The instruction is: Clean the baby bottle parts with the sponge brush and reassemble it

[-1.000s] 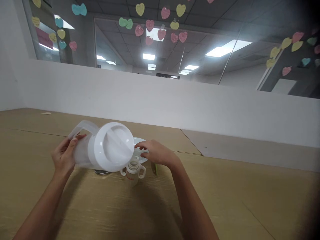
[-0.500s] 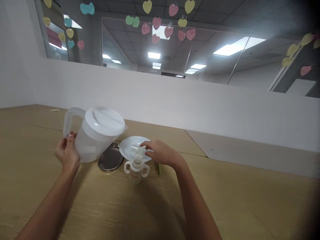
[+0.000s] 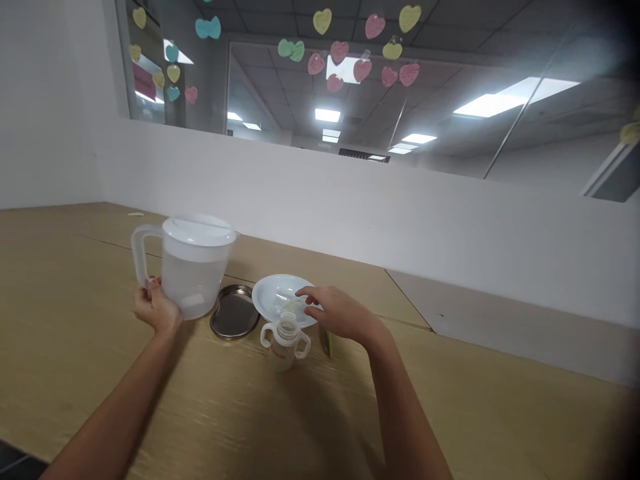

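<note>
A translucent white pitcher (image 3: 193,267) with a flat white lid stands upright on the wooden table. My left hand (image 3: 156,307) is closed at the base of its handle. Just right of the pitcher lies a small metal tray (image 3: 233,312), then a white plate (image 3: 273,297). In front of the plate stands a small clear baby bottle (image 3: 285,342) with two side handles and an uncovered neck. My right hand (image 3: 337,313) hovers over the plate's right rim, fingers curled and pinched near the bottle's top; what they hold is too small to make out.
A thin green object (image 3: 329,342) lies half hidden under my right wrist. A white partition wall (image 3: 400,200) runs along the table's far edge, with glass and paper hearts above. A grey tabletop section (image 3: 500,313) adjoins at the right.
The pitcher, tipped with its lid toward me over the bottle, has swung back upright and come down to the left on the table. My right hand has stayed by the plate.
</note>
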A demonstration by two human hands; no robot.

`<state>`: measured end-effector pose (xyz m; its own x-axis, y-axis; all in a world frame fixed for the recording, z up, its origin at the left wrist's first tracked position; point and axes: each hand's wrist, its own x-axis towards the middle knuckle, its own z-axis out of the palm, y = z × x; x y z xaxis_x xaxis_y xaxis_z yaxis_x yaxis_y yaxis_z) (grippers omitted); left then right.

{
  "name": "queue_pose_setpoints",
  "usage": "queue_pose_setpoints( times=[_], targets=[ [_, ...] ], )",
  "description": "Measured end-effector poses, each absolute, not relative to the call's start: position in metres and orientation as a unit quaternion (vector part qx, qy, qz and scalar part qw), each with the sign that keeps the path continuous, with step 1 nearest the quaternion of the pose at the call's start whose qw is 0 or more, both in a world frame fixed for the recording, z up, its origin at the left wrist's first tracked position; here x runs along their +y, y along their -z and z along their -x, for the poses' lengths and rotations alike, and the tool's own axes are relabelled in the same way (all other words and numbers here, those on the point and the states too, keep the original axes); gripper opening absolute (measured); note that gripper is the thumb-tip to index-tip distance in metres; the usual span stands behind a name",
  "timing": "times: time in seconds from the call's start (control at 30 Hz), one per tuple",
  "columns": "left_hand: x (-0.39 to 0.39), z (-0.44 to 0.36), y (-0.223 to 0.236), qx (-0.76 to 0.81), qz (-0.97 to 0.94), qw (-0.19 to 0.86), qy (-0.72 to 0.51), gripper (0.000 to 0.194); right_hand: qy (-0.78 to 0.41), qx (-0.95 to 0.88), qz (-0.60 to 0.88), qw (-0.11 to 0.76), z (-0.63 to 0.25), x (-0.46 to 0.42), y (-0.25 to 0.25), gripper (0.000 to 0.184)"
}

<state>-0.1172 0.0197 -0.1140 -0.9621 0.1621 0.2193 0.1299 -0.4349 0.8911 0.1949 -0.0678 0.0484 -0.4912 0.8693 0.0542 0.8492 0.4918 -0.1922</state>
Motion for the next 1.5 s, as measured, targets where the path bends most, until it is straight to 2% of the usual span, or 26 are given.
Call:
queue_pose_setpoints(
  times=[0.27,0.6,0.9,1.0,1.07,1.17,1.23,1.3,1.37,1.43,1.5],
  targets=[
    [0.028,0.122,0.128,0.553,-0.122,0.015,-0.824,0.026,-0.066,-0.863,0.497,0.06,-0.194,-0.068,-0.049,0.04],
    [0.02,0.115,0.123,0.57,-0.106,0.028,-0.815,0.028,-0.066,-0.861,0.5,0.063,-0.195,-0.067,-0.047,0.039],
    [0.02,0.117,0.128,0.6,-0.063,0.048,-0.796,0.017,-0.084,-0.847,0.518,0.082,-0.199,-0.069,-0.051,0.038],
    [0.017,0.116,0.124,0.608,-0.064,0.083,-0.787,0.018,-0.09,-0.824,0.535,0.164,-0.208,-0.066,-0.057,0.032],
    [0.011,0.114,0.115,0.613,-0.061,0.083,-0.784,0.023,-0.087,-0.778,0.554,0.283,-0.213,-0.058,-0.057,0.029],
    [-0.006,0.104,0.096,0.601,-0.084,-0.05,-0.793,0.045,-0.068,-0.641,0.569,0.511,-0.22,-0.039,-0.042,0.035],
    [-0.02,0.089,0.081,0.559,-0.183,-0.151,-0.794,0.054,-0.037,-0.576,0.58,0.575,-0.226,-0.029,-0.019,0.036],
    [-0.03,0.07,0.069,0.501,-0.337,-0.17,-0.779,0.042,-0.026,-0.574,0.595,0.562,-0.234,-0.026,0.013,0.035],
    [-0.033,0.047,0.06,0.455,-0.529,-0.109,-0.708,0.025,-0.018,-0.61,0.622,0.49,-0.242,-0.033,0.048,0.034],
    [-0.026,0.024,0.054,0.426,-0.699,-0.033,-0.574,0.025,-0.014,-0.643,0.659,0.389,-0.249,-0.045,0.079,0.033],
    [-0.011,0.001,0.051,0.416,-0.787,0.012,-0.455,0.029,-0.032,-0.669,0.681,0.296,-0.252,-0.057,0.099,0.032]
  ],
)
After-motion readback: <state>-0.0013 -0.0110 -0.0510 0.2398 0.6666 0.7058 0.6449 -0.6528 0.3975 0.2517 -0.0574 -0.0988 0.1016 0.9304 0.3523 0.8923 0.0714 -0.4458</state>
